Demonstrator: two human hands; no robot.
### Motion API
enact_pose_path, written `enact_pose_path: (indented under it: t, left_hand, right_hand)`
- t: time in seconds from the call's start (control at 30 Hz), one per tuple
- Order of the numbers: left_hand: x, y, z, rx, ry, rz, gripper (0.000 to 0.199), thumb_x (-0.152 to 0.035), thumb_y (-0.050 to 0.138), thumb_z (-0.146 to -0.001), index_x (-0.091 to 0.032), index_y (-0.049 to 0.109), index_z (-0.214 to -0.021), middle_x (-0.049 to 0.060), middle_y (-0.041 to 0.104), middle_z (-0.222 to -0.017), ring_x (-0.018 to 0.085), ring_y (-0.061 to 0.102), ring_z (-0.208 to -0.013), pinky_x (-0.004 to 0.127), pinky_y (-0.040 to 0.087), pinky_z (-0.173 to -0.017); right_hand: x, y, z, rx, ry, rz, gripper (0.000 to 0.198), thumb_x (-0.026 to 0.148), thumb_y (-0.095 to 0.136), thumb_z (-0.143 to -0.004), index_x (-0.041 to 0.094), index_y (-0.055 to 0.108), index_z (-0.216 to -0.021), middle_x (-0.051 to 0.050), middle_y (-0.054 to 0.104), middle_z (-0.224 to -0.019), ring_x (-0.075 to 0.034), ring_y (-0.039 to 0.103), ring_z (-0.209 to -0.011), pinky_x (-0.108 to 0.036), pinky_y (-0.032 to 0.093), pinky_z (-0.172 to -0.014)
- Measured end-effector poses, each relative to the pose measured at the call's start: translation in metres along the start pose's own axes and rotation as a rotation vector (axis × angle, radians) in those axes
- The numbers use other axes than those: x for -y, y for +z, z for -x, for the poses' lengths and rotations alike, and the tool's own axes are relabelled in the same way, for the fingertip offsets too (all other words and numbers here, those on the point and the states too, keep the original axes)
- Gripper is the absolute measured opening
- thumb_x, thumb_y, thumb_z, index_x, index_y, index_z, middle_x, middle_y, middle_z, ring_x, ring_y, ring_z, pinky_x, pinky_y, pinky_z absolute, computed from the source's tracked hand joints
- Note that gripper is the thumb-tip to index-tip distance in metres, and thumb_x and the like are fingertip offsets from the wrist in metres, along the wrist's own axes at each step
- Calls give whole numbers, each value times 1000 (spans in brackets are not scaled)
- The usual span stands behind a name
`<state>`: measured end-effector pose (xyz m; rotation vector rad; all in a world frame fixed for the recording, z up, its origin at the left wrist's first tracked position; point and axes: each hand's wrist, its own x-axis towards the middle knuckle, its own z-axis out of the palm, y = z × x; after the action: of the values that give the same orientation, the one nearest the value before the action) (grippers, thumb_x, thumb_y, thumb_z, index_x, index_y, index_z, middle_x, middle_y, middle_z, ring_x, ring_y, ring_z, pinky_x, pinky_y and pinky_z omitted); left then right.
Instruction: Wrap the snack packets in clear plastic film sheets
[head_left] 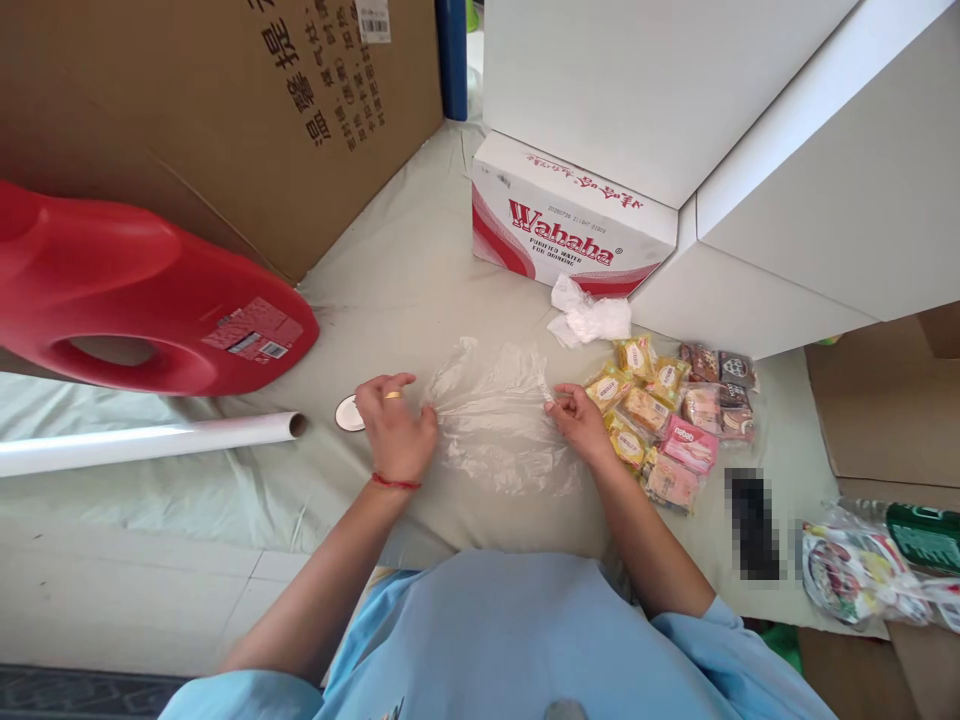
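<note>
Two hands [397, 430], one plastic bag [491, 415], one red jug [184, 270], one white roll [165, 442], perhaps twelve snack packets [646, 411]

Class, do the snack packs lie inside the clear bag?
No: the snack packs lie beside the right hand, outside the clear bag.

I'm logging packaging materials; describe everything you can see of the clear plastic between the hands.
The clear plastic, seemingly a bag, is thin, see-through film, heavily wrinkled and flattened. It spreads over the pale cloth. The right hand pinches its right side; the left hand meets its left side, where folds gather.
</note>
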<state>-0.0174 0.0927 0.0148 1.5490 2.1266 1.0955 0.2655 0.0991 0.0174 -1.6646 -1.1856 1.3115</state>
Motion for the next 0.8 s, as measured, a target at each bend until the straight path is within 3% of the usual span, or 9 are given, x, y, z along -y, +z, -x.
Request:
enact_pose_path:
  t: [0.1, 0.17, 0.3, 0.4, 0.47, 0.57, 0.63, 0.73, 0.8]
  left_hand:
    - [-7, -4, 6, 242, 406, -198, 27, -18, 57, -89, -24, 72, -110, 13, 69, -125, 33, 54, -135, 59, 33, -117]
    - [-4, -3, 8, 424, 535, -240, 30, -25, 54, -96, -25, 73, -119, 13, 69, -134, 33, 52, -141, 61, 27, -122]
    - [14, -2, 13, 540, 554, -326, 52, -42, 47, -102, -23, 54, -150, 17, 47, -163, 34, 43, -151, 66, 15, -126]
    - [22, -5, 19, 567, 591, -390, 67, -56, 49, -100, -24, 43, -159, 17, 30, -171, 35, 34, -157, 69, 6, -126]
    - [22, -7, 22, 589, 612, -426, 74, -63, 53, -97, -25, 42, -160, 17, 24, -173, 36, 30, -158, 70, 2, -126]
    - [20, -8, 24, 610, 612, -457, 78, -65, 55, -95, -27, 40, -161, 17, 21, -174, 36, 28, -159, 71, 1, -125]
    - [19, -9, 25, 609, 601, -464, 78, -66, 55, -95, -28, 40, -161, 16, 21, -174, 36, 28, -159, 72, 1, -125]
    - [19, -10, 30, 601, 571, -474, 77, -67, 55, -95, -29, 41, -161, 17, 23, -173, 37, 30, -158, 74, 1, -124]
    - [20, -12, 37, 584, 536, -483, 77, -67, 54, -95, -28, 41, -160, 18, 23, -173, 39, 31, -158, 76, 2, -122]
  right_hand:
    - [6, 2, -4, 42, 47, -113, 59, 45, 78, -71, 25, 54, -122, 6, 60, -77, -14, 54, -65, -25, 42, -62]
    - [10, 3, -5, -9, 28, -150, 56, 45, 79, -70, 25, 56, -117, 7, 56, -75, -14, 52, -65, -25, 41, -61]
    - [17, -3, -4, -170, -108, -229, 47, 41, 80, -68, 25, 60, -108, 7, 50, -77, -12, 48, -67, -25, 43, -66]
    - [26, -18, -7, -207, -171, -298, 44, 42, 80, -71, 25, 61, -107, 6, 51, -78, -11, 48, -67, -24, 43, -64]
    - [33, -30, -16, -205, -135, -276, 44, 47, 78, -75, 26, 60, -108, 6, 54, -78, -12, 49, -64, -23, 42, -58]
    - [42, -41, -40, -114, -2, -48, 50, 53, 77, -77, 25, 60, -115, 3, 64, -80, -13, 55, -62, -24, 39, -53]
    - [46, -40, -59, -13, 42, 153, 50, 47, 84, -71, 24, 64, -111, 1, 67, -76, -14, 57, -60, -25, 39, -53]
    - [53, -29, -89, 120, 1, 292, 33, 28, 87, -64, 21, 69, -90, 3, 65, -65, -14, 56, -59, -25, 40, -57]
    - [60, -23, -107, 146, -61, 294, 21, 24, 80, -69, 20, 69, -86, 4, 62, -64, -14, 55, -60, -26, 41, -60]
